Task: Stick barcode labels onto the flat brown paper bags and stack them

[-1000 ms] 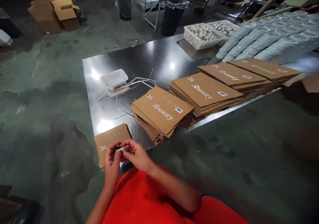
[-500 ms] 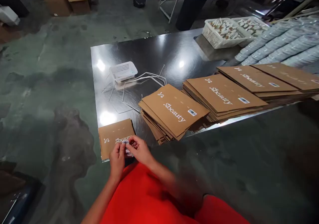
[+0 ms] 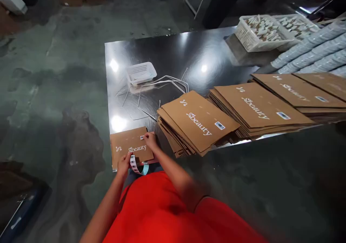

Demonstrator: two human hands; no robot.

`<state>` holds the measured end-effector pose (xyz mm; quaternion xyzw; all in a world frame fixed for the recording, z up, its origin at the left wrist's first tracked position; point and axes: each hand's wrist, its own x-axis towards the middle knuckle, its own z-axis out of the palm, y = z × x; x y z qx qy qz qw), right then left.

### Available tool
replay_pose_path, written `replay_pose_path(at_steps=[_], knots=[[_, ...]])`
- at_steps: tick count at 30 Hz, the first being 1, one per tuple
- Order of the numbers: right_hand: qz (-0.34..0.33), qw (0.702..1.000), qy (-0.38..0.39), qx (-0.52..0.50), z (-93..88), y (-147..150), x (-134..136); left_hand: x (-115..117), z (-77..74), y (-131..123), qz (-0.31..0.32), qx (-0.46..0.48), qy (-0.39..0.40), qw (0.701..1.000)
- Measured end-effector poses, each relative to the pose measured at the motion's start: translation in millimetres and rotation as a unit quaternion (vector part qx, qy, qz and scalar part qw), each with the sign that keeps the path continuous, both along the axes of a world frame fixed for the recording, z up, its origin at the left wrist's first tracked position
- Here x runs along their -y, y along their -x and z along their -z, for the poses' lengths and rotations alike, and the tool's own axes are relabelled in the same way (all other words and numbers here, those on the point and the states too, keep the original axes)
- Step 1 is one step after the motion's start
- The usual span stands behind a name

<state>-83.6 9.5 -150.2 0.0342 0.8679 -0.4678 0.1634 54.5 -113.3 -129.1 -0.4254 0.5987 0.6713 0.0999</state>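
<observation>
My left hand (image 3: 124, 165) pinches a strip of barcode labels (image 3: 136, 166), which curls down toward my lap at the near edge of the table. My right hand (image 3: 150, 140) rests on a flat kraft cardboard sheet printed "Sbeauty" (image 3: 129, 145), with a small barcode label (image 3: 142, 137) at its fingertips near the sheet's top right corner. The sheet lies at the table's near corner. To its right stands a stack of matching printed cardboard sheets (image 3: 197, 122), each with a barcode on top.
More kraft stacks (image 3: 259, 106) run right along the steel table (image 3: 173, 52). Beyond them are stacked pale blue-grey bowls (image 3: 316, 50) and white baskets of small items (image 3: 261, 33). A small white basket (image 3: 141, 73) and white straps (image 3: 164, 82) lie on the steel. Bins and cartons stand on the floor.
My hands have separated: the right moved forward onto the sheet with a label, and the left dropped lower, with the label strip now hanging visibly. The view has tilted and shifted.
</observation>
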Motion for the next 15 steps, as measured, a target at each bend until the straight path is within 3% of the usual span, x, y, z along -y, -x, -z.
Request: replay_pose_path(at_steps=[6, 15], knots=[[-0.023, 0.997, -0.073, 0.011, 9.0, 2.7, 1.8, 3.1, 11.5, -0.8, -0.022, 0.012, -0.040, 0.999], [-0.052, 0.983, -0.175, 0.017, 3.8, -3.2, 5.6, 1.5, 8.6, 1.5, -0.016, 0.011, -0.052, 0.998]])
